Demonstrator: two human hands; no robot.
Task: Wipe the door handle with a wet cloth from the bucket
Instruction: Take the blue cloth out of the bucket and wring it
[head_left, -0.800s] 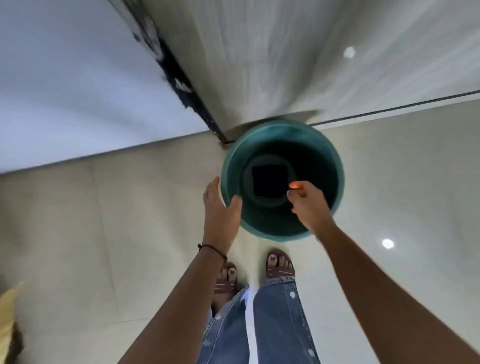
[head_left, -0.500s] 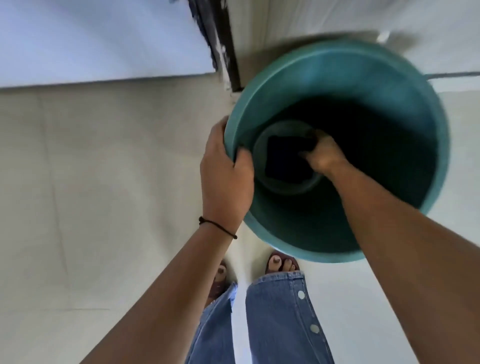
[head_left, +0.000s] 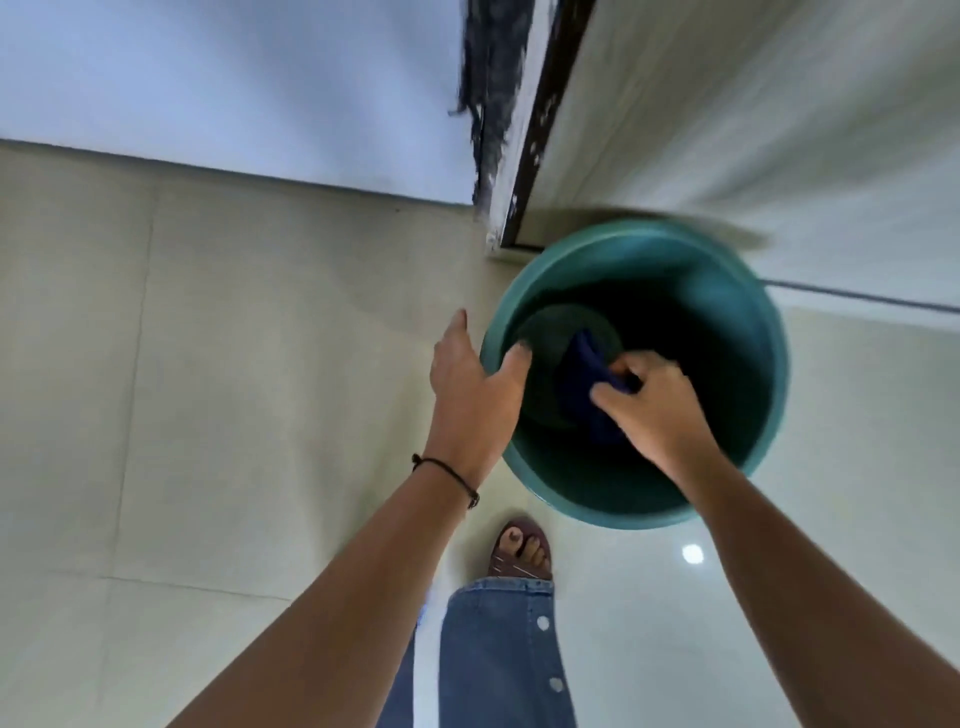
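Observation:
A teal bucket (head_left: 748, 291) stands on the pale tiled floor, by the foot of a door frame. My left hand (head_left: 467, 395) grips its near left rim, thumb inside and fingers outside. Inside the bucket my right hand (head_left: 654, 410) is closed on a dark blue cloth (head_left: 587, 374), which hangs from the fingers above the bucket's bottom. The door handle is out of view.
The dark, scuffed door frame (head_left: 524, 156) rises just behind the bucket, with a pale door (head_left: 753, 104) to its right and a bluish-white wall (head_left: 234, 83) to its left. My sandalled foot (head_left: 522, 551) and jeans leg are just below the bucket.
The right hand reached the bucket's bottom, closed on the dark cloth and has lifted it clear of the bottom. The left hand stayed on the rim. The camera pulled back, so the bucket looks smaller.

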